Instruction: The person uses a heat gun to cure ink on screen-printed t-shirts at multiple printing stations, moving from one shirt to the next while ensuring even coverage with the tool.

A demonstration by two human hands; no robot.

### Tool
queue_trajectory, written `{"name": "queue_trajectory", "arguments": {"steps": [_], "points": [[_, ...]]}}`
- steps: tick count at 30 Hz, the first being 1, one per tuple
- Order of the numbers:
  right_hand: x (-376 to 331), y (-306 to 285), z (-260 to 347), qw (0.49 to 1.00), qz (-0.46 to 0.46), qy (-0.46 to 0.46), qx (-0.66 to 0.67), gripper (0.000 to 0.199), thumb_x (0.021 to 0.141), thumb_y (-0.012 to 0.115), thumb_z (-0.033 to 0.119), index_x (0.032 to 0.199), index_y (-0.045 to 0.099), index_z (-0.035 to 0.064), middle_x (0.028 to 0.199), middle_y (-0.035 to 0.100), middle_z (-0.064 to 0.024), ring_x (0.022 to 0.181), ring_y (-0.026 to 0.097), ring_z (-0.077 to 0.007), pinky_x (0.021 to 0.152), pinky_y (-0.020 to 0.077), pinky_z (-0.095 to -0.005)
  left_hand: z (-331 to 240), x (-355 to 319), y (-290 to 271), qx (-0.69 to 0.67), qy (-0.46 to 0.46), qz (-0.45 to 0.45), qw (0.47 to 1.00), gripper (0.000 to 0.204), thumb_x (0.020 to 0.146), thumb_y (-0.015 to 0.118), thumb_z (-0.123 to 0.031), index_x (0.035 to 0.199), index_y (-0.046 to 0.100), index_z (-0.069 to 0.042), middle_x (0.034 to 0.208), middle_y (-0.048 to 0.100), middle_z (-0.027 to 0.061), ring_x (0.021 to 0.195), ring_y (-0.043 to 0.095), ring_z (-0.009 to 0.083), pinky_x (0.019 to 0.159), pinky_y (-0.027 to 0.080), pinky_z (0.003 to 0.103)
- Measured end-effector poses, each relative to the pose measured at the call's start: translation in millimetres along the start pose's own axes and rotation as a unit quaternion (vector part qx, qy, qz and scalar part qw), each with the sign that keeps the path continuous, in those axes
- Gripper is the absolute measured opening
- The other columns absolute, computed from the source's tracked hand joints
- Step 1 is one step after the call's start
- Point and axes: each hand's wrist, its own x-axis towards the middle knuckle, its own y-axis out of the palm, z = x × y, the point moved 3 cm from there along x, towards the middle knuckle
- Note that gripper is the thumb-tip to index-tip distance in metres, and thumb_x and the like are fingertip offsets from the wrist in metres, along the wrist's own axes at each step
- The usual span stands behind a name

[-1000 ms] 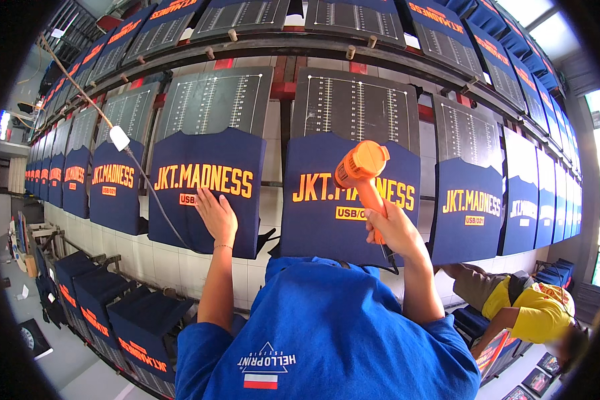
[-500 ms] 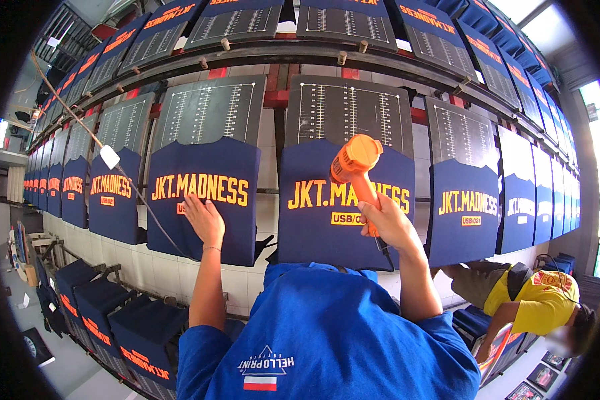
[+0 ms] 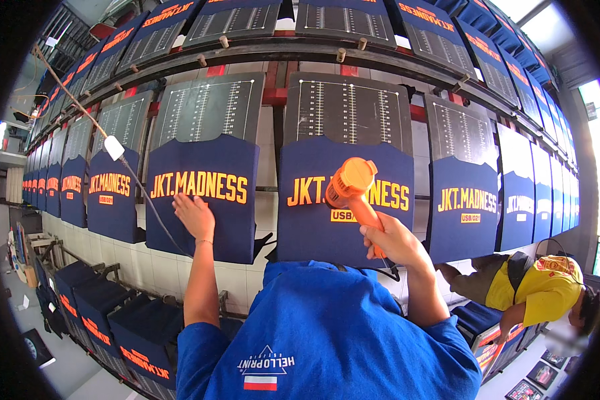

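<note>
In my right hand (image 3: 397,239) is an orange hair dryer (image 3: 353,179), my fingers wrapped round its handle. The dryer's head is over the print of a navy shirt (image 3: 307,233) stretched on a dark board with ruled scales (image 3: 350,110), and it hides part of the lettering. My left hand (image 3: 195,216) lies flat with fingers stretched out on the neighbouring navy shirt (image 3: 233,230), just below its yellow-orange lettering. It covers the small label there.
A cable with a white connector (image 3: 114,148) hangs across the left shirts. More printed shirts on boards (image 3: 463,207) run along both sides, and a rail (image 3: 280,48) with another row stands beyond. At the lower right a person in yellow (image 3: 547,293) bends over another row.
The dryer has tilted and come down slightly toward me and left over the print. My left hand has slid a little left along its shirt. The person in yellow has shifted slightly.
</note>
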Motion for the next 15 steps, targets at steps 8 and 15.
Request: {"name": "queue_trajectory", "arguments": {"steps": [8,15], "points": [[30.1,-6.0,18.7,0.996,-0.070,-0.049,-0.022,0.028,0.100,0.061,0.025,0.105,0.057,-0.0016,0.080,0.062,-0.0045,0.060,0.064,-0.0120,0.055,0.0523,-0.0263,-86.4,-42.6,1.8,-0.025,0.152,0.040,0.987,0.062,0.107,0.036,-0.032,0.154,0.029,0.007,0.162,0.027,0.0263,0.152,0.021,0.0417,0.124,0.017,0.051],[15.4,-5.7,19.0,0.997,-0.067,-0.020,-0.009,0.028,0.100,0.061,0.024,0.107,0.057,-0.0029,0.080,0.062,-0.0052,0.060,0.064,-0.0125,0.056,0.0528,-0.0265,-92.9,-52.0,-1.4,-0.034,0.239,0.045,0.969,0.062,0.104,0.043,-0.028,0.153,0.030,0.008,0.162,0.026,0.0262,0.153,0.020,0.0420,0.126,0.014,0.050]]}}
